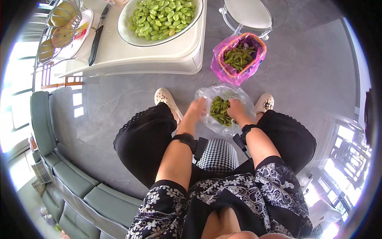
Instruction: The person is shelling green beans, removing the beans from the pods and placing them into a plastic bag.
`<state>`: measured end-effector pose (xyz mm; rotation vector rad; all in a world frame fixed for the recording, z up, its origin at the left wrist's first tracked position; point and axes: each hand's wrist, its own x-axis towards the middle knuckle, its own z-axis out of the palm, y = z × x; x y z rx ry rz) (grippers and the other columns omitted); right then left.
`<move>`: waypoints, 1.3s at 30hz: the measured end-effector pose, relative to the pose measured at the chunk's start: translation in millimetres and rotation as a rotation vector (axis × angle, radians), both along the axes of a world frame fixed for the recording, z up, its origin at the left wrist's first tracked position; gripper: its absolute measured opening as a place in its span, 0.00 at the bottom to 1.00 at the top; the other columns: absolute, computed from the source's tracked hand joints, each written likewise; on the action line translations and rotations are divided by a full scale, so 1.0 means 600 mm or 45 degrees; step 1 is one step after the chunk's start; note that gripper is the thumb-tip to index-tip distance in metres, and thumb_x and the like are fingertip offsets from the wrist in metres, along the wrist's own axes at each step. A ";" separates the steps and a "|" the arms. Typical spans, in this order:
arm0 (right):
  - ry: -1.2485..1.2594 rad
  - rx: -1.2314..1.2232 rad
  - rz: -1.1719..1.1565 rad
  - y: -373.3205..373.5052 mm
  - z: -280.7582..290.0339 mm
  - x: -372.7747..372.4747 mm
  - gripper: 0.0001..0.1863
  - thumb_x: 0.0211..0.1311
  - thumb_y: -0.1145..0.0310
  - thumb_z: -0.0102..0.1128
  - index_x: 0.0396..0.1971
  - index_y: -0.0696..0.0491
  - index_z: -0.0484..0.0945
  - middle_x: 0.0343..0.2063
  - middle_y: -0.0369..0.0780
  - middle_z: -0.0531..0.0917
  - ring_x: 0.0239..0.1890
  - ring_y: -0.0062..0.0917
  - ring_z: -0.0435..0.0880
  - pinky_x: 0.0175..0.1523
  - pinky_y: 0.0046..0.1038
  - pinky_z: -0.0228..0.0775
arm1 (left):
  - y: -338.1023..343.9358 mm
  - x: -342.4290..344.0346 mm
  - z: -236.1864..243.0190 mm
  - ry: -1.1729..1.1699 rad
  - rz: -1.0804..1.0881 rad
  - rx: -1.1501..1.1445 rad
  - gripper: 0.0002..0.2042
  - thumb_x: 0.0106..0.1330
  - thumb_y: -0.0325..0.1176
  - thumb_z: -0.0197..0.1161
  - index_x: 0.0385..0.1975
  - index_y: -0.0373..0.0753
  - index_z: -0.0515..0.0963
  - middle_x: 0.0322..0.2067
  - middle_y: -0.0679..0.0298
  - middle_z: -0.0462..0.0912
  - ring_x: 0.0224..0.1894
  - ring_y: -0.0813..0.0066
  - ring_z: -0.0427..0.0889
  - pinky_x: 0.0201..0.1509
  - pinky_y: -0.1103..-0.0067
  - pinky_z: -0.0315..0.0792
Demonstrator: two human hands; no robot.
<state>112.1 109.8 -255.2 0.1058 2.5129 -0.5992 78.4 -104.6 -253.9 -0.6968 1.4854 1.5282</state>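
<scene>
A clear plastic bag [211, 123] of green bean pods [219, 109] sits between my feet. My left hand [197, 107] is at the bag's left side, smeared by motion, so its fingers are unclear. My right hand [236, 109] reaches into the bag at the right edge of the pods, fingers curled, their hold hidden. Just beyond, a pink bag-lined container [219, 65] holds more pods [240, 55]. Shelled pale-green beans [159, 18] fill a white bowl [125, 28] on the white table [151, 59] above.
A knife [95, 46], a plate [79, 42] and a wire fruit basket [51, 59] stand at the table's left. A white round seat [248, 12] is beyond the pink bag. Green cushioned seats [71, 177] line the left; my shoes [165, 97] flank the clear bag.
</scene>
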 end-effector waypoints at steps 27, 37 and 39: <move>0.058 0.069 -0.076 0.058 0.017 -0.011 0.22 0.44 0.68 0.49 0.45 0.49 0.68 0.37 0.49 0.76 0.41 0.42 0.73 0.45 0.37 0.65 | 0.052 -0.011 0.104 0.200 -0.118 -0.157 0.17 0.61 0.40 0.47 0.45 0.36 0.70 0.35 0.63 0.74 0.36 0.76 0.71 0.36 0.81 0.66; 0.172 0.317 0.606 -0.034 0.023 -0.016 0.45 0.32 0.56 0.66 0.57 0.48 0.56 0.54 0.44 0.61 0.58 0.42 0.56 0.50 0.47 0.63 | 0.049 -0.002 0.089 0.230 0.397 -0.142 0.17 0.63 0.42 0.48 0.38 0.33 0.72 0.23 0.67 0.73 0.23 0.80 0.71 0.25 0.83 0.65; 0.141 0.260 0.575 -0.017 -0.013 0.013 0.45 0.34 0.56 0.66 0.58 0.46 0.56 0.56 0.44 0.58 0.58 0.43 0.55 0.50 0.50 0.60 | 0.057 -0.014 0.098 0.226 0.577 -0.131 0.16 0.63 0.41 0.48 0.37 0.33 0.72 0.22 0.68 0.72 0.22 0.81 0.70 0.24 0.83 0.65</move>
